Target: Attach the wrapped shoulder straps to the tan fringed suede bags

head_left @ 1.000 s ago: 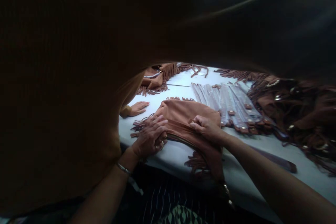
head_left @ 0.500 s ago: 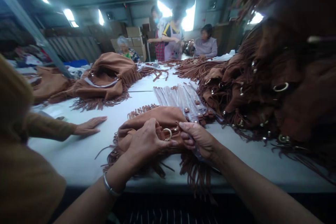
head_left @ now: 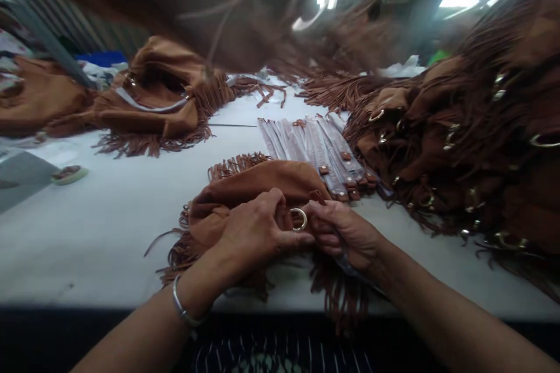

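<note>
Co-worker's hand gone from the near-left table (head_left: 87,227). Blurred brown bag (head_left: 210,6) now sweeps across the far top, hiding the people there. Metal ring (head_left: 299,219) shifted slightly right, now between left hand (head_left: 254,233) and right hand (head_left: 345,236) on the fringed bag (head_left: 262,183).

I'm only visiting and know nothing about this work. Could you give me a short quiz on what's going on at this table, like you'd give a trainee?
1. True or false: the left hand and the right hand are both on the fringed bag.
2. Which metal part shows between the two hands? A. ring B. zip C. padlock
3. Fill in: the bracelet is on the ___ wrist.

Key: 1 true; 2 A; 3 left.
</note>
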Demonstrator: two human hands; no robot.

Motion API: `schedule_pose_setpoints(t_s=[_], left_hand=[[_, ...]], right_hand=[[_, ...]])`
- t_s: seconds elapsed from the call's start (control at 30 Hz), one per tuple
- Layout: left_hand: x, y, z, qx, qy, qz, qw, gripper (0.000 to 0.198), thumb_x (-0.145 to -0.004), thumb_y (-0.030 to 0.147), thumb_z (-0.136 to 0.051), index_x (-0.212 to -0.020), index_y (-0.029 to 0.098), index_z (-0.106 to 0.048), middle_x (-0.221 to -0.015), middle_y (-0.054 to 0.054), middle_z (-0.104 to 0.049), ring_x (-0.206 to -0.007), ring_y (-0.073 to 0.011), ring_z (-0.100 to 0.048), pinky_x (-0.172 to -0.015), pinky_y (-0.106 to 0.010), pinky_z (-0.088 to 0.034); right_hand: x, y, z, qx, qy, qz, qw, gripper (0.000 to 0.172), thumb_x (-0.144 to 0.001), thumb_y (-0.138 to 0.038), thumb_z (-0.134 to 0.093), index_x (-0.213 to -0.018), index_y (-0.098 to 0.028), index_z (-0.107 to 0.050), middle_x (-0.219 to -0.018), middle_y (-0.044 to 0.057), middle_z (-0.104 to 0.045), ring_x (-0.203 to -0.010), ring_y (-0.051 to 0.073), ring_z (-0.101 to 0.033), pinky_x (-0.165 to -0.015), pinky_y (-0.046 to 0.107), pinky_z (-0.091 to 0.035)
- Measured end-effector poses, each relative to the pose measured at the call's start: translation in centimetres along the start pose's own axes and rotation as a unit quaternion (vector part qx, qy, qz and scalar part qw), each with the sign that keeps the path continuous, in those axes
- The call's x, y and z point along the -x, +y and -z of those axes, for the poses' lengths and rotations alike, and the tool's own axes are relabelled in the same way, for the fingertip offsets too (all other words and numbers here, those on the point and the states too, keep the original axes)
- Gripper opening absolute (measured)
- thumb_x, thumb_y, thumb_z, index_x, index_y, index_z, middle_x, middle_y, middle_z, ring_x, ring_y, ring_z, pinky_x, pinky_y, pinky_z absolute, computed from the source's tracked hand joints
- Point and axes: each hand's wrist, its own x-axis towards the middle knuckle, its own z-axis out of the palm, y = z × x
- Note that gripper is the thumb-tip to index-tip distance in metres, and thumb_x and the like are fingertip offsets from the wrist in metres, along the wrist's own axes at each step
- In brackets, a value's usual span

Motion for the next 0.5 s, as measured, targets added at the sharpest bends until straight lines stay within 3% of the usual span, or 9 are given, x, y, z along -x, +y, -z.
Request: schedule_pose_setpoints(t_s=[0.1, 0.23, 0.37, 0.5], left_hand=[[-0.5, -0.5, -0.3, 0.008, 0.004, -0.003, 1.0, 0.053, -0.058, 0.07, -0.064, -0.075, 0.022, -0.05, -0.066, 0.0, -0.058, -0.05, -0.0145, -0.048, -0.047, -0.024, -0.017], [-0.7, -0.7, -0.7, -0.009, 0.003, -0.004, 1.0, 0.048, -0.064, 0.067, -0.062, -0.072, 0.021, -0.047, -0.064, 0.001, -0.056, -0.049, -0.0142, -0.048, -0.046, -0.025, -0.02], [-0.1, -0.7, -1.4, -0.087, 0.08, -0.104, 0.988, 0.039, -0.079, 0.056, -0.053, -0.088, 0.018, -0.052, -0.08, -0.005, -0.058, -0.072, -0.0214, -0.053, -0.061, -0.031, -0.037], [1.1, -0.9, -1.7, -0.145, 0.112, -0.163, 0.969, 0.027, -0.088, 0.04, -0.044, -0.096, 0.016, -0.054, -0.088, -0.007, -0.057, -0.079, -0.0235, -0.05, -0.068, -0.036, -0.04]], right_hand=[[0.0, 0.2, -0.5, 0.03, 0.004, 0.018, 0.999, 0.029, -0.076, -0.039, -0.068, -0.077, -0.015, -0.051, -0.052, -0.008, -0.037, -0.036, 0.001, -0.024, -0.031, 0.011, -0.018], [0.1, 0.4, -1.5, 0.073, 0.054, 0.088, 0.992, 0.028, -0.072, -0.031, -0.073, -0.077, -0.014, -0.052, -0.06, -0.006, -0.047, -0.039, 0.0, -0.03, -0.033, 0.011, -0.022], [-0.3, 0.2, -2.3, 0.06, 0.073, 0.119, 0.988, 0.03, -0.067, -0.027, -0.076, -0.069, -0.013, -0.049, -0.057, -0.006, -0.047, -0.045, 0.003, -0.042, -0.042, 0.014, -0.035], [-0.6, 0.2, -2.2, 0.065, 0.04, 0.106, 0.991, 0.03, -0.066, -0.026, -0.076, -0.069, -0.013, -0.05, -0.06, -0.004, -0.051, -0.051, 0.005, -0.048, -0.051, 0.016, -0.041]])
